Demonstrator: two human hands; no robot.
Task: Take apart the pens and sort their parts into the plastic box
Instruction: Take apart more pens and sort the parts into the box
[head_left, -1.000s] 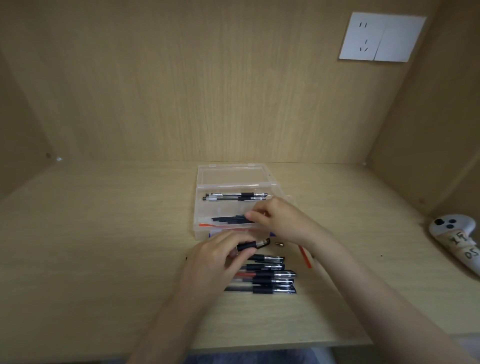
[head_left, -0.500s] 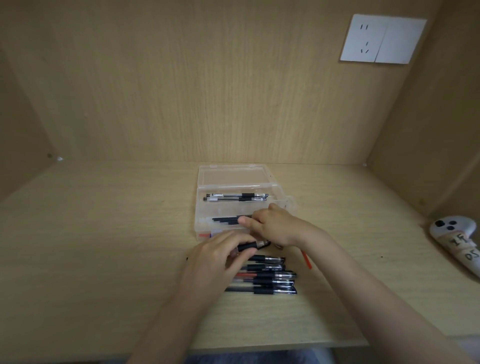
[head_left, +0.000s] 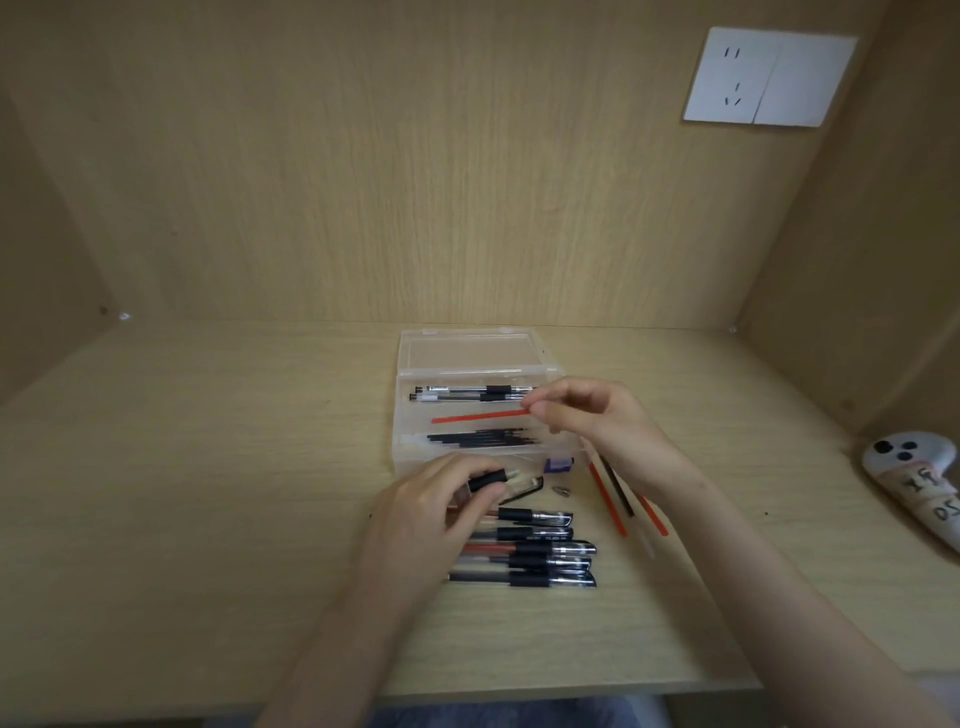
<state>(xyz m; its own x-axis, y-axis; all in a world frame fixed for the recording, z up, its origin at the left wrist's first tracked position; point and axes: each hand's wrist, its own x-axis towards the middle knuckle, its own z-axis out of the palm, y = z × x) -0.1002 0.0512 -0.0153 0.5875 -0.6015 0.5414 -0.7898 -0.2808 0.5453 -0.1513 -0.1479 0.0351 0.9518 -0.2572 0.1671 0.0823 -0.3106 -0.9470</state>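
- Desk (head_left: 208, 493): bare wood runs wide to the left of the work. On the right a controller (head_left: 914, 483) lies near the side wall, well apart from my hands.
- Plastic box (head_left: 410, 457): open, lid laid back, long compartments running left to right. The back one holds barrels (head_left: 467, 393) and a nearer one holds black refills (head_left: 483, 439).
- Whole pens (head_left: 530, 553): a row lies side by side just in front of the box, partly under my left hand (head_left: 431, 514).
- Left hand: my fingers are curled round a clear barrel (head_left: 488, 479) at its black grip sleeve. I judge the sleeve grippy and the tube light and stiff.
- Right hand (head_left: 597, 421): thumb and forefinger pinch the red refill (head_left: 483, 415) at its right end. The rest reaches left over the box, between the barrels and the black refills. I cannot tell whether it touches anything.
- Handling: I judge the refill near weightless, slick and bendy. Held by the end it may droop, so it should go down level to keep its far tip off the dividers.
- Loose refills (head_left: 605, 493): they lie on the desk under my right wrist, which could sweep them.
- Metal tip (head_left: 562, 490): it sits between the box and the pens, and I expect it rolls easily.
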